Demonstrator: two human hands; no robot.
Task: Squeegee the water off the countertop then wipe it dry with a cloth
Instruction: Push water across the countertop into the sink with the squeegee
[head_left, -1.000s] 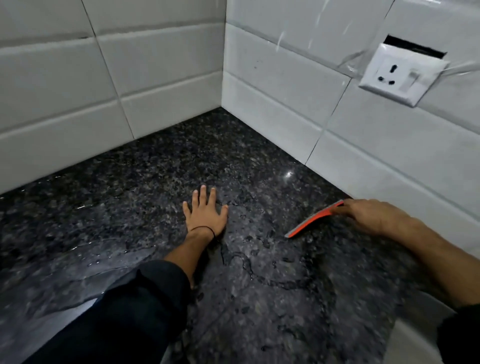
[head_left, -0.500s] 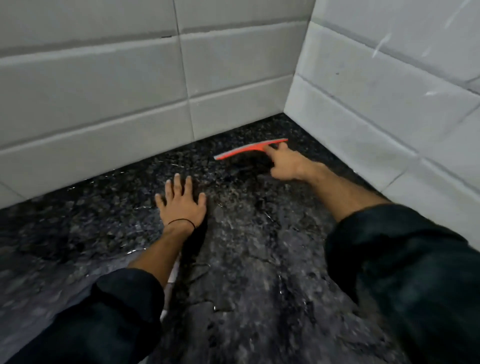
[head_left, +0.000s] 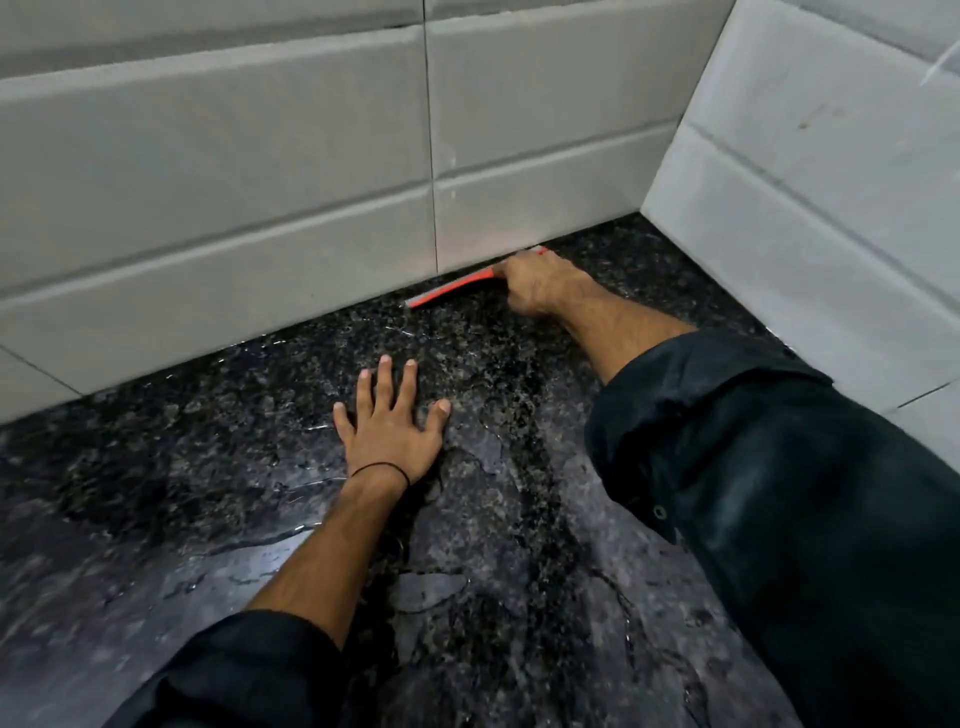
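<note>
The black speckled granite countertop (head_left: 223, 467) is wet, with puddles and streaks of water across it. My right hand (head_left: 540, 283) grips an orange squeegee (head_left: 449, 291) whose blade lies on the counter right along the foot of the back wall. Part of the squeegee is hidden under my fingers. My left hand (head_left: 389, 421) rests flat on the wet counter with fingers spread, nearer to me and a little left of the squeegee. No cloth is in view.
Grey tiled walls (head_left: 260, 182) meet in a corner at the back right (head_left: 654, 202) and close off the counter on two sides. Open wet counter stretches to the left and toward me.
My right hand has carried the squeegee from the right-hand wall across to the back wall and set its blade at the wall's foot. My left hand stays flat in place.
</note>
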